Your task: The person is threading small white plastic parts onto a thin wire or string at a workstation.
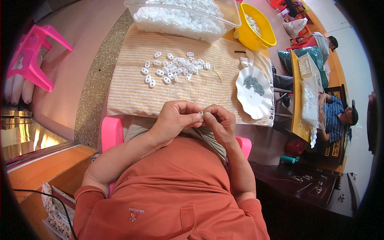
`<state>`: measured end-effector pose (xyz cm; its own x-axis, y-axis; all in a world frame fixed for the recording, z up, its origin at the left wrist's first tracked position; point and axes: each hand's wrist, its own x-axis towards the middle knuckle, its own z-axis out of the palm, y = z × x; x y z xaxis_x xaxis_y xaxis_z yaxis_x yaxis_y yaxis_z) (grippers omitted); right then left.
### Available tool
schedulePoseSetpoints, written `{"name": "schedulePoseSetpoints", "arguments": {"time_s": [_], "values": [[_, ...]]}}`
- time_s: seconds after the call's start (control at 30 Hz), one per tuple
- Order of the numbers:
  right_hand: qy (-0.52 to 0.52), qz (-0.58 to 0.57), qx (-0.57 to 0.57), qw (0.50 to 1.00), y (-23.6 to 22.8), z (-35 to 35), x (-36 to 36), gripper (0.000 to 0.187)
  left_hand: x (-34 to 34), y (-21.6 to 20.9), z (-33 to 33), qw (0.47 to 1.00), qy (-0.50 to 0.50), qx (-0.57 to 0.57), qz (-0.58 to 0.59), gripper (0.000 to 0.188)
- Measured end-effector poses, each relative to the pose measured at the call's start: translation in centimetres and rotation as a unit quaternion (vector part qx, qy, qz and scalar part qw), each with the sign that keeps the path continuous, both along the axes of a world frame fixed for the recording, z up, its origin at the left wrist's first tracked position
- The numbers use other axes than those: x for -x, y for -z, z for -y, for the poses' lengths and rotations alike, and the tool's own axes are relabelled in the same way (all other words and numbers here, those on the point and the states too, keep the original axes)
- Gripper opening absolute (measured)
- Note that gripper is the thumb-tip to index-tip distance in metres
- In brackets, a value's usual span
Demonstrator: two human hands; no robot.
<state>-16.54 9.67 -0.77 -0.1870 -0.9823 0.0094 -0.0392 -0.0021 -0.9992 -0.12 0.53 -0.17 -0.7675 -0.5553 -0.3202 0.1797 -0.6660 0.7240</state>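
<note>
Left hand (174, 119) and right hand (221, 123), fingers pinching a small white piece (201, 114), apparently at fitting work whose next move calls for steady alignment.

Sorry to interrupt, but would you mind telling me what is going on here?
The person's left hand and right hand meet at the table's near edge, pinching a small white piece whose details are too small to read. Ahead, loose white two-holed pieces lie on a striped cloth. A scalloped white plate holds grey-green bits to the right; a clear bin and yellow basin stand beyond.
</note>
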Motion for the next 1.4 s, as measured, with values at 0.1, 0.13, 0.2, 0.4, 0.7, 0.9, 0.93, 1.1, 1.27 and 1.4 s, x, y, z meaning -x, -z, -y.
{"name": "schedulePoseSetpoints", "arguments": {"time_s": [0.1,0.13,0.2,0.4,0.7,0.9,0.93,1.1,1.27,1.4], "values": [[0.001,0.003,-0.005,1.000,-0.4,0.1,-0.2,0.010,0.0,0.1,0.0,1.000,0.001,0.010,0.002,0.016],[0.002,0.009,-0.010,1.000,-0.6,0.1,-0.3,0.009,-0.1,0.2,0.0,1.000,0.001,0.011,0.002,0.016],[0.002,0.007,-0.011,1.000,-0.6,0.0,-0.3,0.009,0.0,0.2,-0.1,1.000,0.005,0.026,0.001,0.016],[0.015,0.007,-0.023,1.000,-0.8,0.0,-0.4,0.010,-0.1,-0.5,-0.6,0.999,-0.016,0.047,0.018,0.016],[0.032,0.018,-0.015,0.999,-0.9,0.0,-0.8,0.012,0.0,-0.4,-0.7,0.999,-0.033,0.032,0.011,0.015],[0.033,0.021,-0.007,0.999,-1.0,0.1,-1.0,0.012,-0.1,-0.5,-0.6,0.999,-0.039,0.012,0.002,0.015],[0.032,0.022,-0.006,0.999,-1.1,0.0,-1.0,0.013,-0.1,-0.6,-0.5,0.999,-0.038,0.012,0.002,0.015],[0.019,0.028,-0.007,0.999,-1.2,0.0,-1.0,0.013,-0.1,-0.3,-0.3,0.999,-0.018,0.034,0.001,0.015],[0.020,0.037,-0.022,0.999,-1.3,0.0,-0.9,0.012,-0.1,-0.1,-0.3,0.999,-0.013,0.052,-0.005,0.014],[0.010,0.025,-0.034,0.999,-1.4,-0.1,-0.6,0.011,0.0,-0.2,-0.5,0.997,-0.013,0.079,-0.002,0.013]]}}
